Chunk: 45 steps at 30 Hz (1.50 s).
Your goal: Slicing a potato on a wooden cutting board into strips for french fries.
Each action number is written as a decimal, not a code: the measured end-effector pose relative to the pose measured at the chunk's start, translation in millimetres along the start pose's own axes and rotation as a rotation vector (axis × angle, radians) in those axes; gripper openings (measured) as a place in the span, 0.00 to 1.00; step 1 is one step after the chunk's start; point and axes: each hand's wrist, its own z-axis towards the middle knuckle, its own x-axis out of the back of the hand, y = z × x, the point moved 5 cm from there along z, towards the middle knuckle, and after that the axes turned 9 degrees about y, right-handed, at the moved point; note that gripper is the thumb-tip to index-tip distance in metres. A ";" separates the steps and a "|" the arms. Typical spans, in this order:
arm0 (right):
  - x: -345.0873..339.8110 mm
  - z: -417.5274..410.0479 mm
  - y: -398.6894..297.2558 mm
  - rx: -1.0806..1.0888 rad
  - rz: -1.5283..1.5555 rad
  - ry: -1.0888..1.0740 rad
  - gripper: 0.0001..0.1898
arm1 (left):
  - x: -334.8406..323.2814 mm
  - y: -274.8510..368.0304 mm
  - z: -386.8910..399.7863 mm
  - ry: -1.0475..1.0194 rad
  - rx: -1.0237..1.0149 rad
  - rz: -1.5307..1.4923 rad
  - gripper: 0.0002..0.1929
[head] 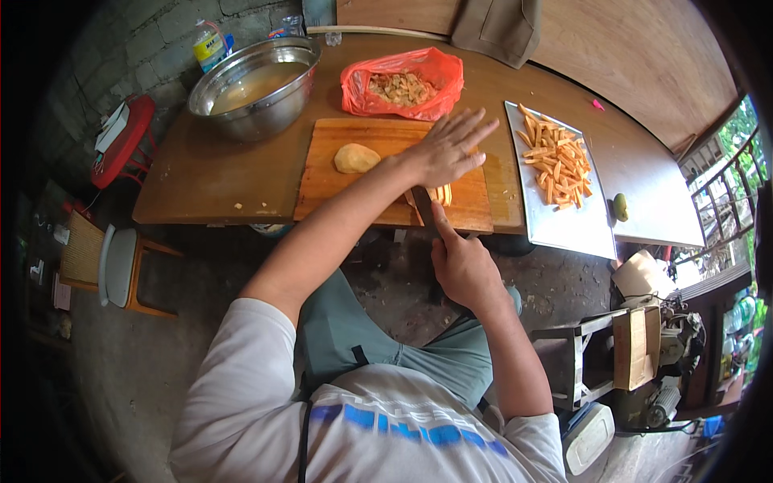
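My right hand grips a knife, its index finger stretched along the blade's back. The blade lies over the front of a wooden cutting board, beside cut orange slices or sticks. My left hand is spread above the board with fingers apart, just beyond the slices, holding nothing visible. A whole peeled root vegetable rests at the board's left. To the right, a metal tray carries a heap of cut orange sticks. Behind the board stands a red plastic bag with peelings.
A large steel bowl of cloudy liquid stands at the back left of the brown table, near a plastic bottle. A small green fruit lies right of the tray. A chair stands at the left.
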 end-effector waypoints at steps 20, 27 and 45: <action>27.5 -13.1 33.3 -0.011 0.313 0.286 0.35 | 44.2 25.0 -126.2 0.223 0.563 0.284 0.28; 60.5 -39.0 41.3 -0.323 0.407 0.161 0.34 | 42.7 31.3 -101.7 0.036 0.716 0.288 0.26; 68.0 -79.0 86.8 -0.436 0.526 0.273 0.34 | 37.3 -12.2 -103.6 -0.048 0.671 0.244 0.19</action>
